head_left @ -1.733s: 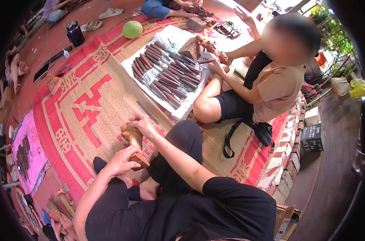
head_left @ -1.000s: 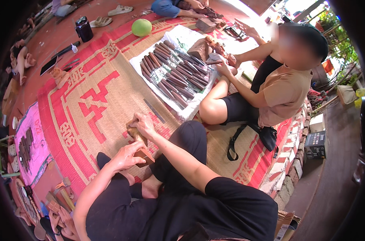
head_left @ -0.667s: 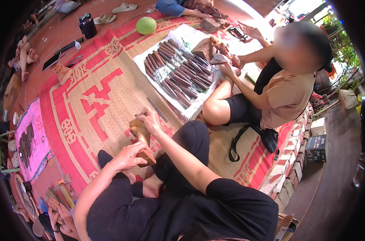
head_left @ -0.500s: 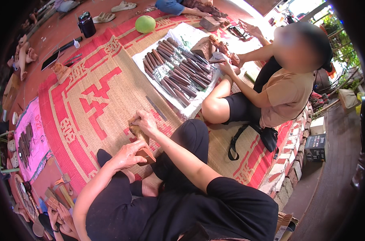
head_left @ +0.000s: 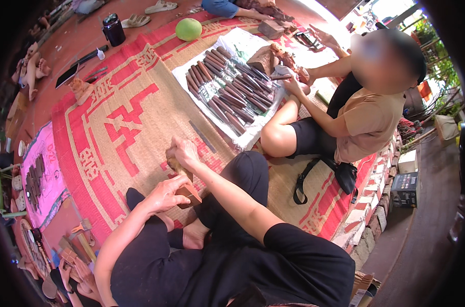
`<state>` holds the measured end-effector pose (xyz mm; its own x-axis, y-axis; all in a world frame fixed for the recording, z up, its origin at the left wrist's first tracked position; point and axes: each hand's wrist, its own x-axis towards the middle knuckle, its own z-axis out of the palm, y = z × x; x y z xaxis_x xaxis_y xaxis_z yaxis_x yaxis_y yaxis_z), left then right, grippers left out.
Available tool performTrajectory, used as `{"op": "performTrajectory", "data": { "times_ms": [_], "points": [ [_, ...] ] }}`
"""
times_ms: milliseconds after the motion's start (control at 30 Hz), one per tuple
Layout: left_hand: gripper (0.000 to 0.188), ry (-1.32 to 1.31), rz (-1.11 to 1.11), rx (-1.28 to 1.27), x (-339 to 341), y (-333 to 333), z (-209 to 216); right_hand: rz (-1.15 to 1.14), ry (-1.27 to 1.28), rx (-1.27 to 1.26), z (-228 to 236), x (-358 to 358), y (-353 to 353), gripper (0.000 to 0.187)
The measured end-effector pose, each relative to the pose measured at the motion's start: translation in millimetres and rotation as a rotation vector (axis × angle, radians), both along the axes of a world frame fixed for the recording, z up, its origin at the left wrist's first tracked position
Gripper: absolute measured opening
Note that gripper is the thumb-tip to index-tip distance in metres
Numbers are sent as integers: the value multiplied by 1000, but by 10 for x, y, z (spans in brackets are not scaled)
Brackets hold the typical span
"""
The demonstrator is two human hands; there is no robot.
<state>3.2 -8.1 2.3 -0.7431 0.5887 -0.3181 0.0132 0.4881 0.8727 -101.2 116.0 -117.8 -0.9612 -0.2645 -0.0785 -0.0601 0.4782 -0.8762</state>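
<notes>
A reddish-brown wooden piece (head_left: 191, 196), blocky at its near end, lies across my lap. My left hand (head_left: 167, 194) is closed round it, thumb over the top. Its far part is paler brown and looks carved (head_left: 175, 162). Over that far end my right hand (head_left: 184, 153) is closed, fingers bent inward; what is pinched under them is hidden. Beyond my hands, several dark-handled carving tools (head_left: 232, 97) lie in rows on a white sheet (head_left: 214, 118).
At right a seated person (head_left: 363, 112) holds a slim tool (head_left: 280, 77) beside a wood block (head_left: 263, 60). On the patterned mat (head_left: 155, 117) rest a green round fruit (head_left: 188, 29) and a small carving (head_left: 81, 89). A black strap bag (head_left: 345, 176) lies right; a pink cloth (head_left: 43, 179) left.
My right hand has shifted slightly away from me along the wooden piece. The block's near end has turned a little in my left hand. The whole view has drifted slightly.
</notes>
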Motion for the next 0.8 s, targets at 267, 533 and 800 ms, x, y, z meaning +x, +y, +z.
{"op": "performTrajectory", "data": {
  "times_ms": [267,533,800],
  "points": [
    [39,-11,25,12,19,-17,10,70,83,-43,31,-21,-21,24],
    [39,7,-34,-20,-21,45,78,-128,108,178,-35,-171,-81,23],
    [38,-18,14,-9,27,-12,50,200,11,57,127,-27,-24,23]
  ]
}}
